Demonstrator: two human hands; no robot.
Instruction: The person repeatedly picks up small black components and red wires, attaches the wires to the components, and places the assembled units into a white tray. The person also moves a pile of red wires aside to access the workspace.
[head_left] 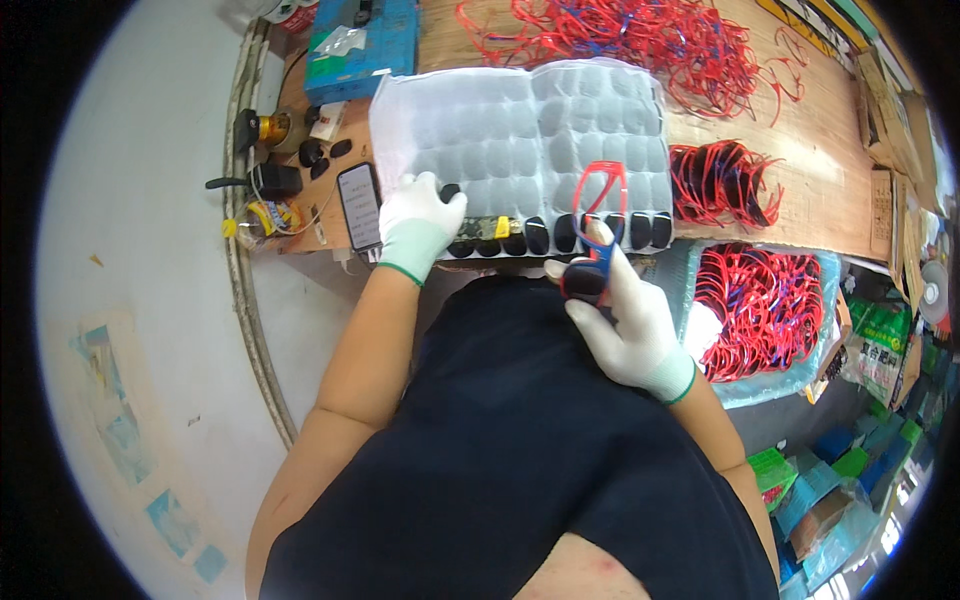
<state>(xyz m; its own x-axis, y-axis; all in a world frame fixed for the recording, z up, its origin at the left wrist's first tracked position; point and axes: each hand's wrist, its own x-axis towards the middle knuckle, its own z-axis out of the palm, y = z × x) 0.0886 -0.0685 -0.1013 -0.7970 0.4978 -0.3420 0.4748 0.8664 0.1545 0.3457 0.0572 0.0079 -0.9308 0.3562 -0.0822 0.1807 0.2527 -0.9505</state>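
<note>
Both my hands wear white knit gloves with green cuffs. My right hand [637,330] grips a red and blue glasses frame [606,248] in front of the tray's near edge. A dark lens [584,283] sits in the rim nearer me; the far rim looks lensless. Over the left part of a white tray with rounded pockets [490,130], my left hand [420,215] pinches a dark loose lens [450,192] between thumb and fingers. More dark lenses [537,236] stand along the tray's near row, beside a dark tool with a yellow part [490,230].
A phone [359,207] lies left of the tray, near a few loose lenses [312,155] and a blue box [362,50]. Red frames pile [640,50] behind the tray. Frames with dark lenses [725,183] stand to the right, above a plastic-lined bin of red frames [765,310].
</note>
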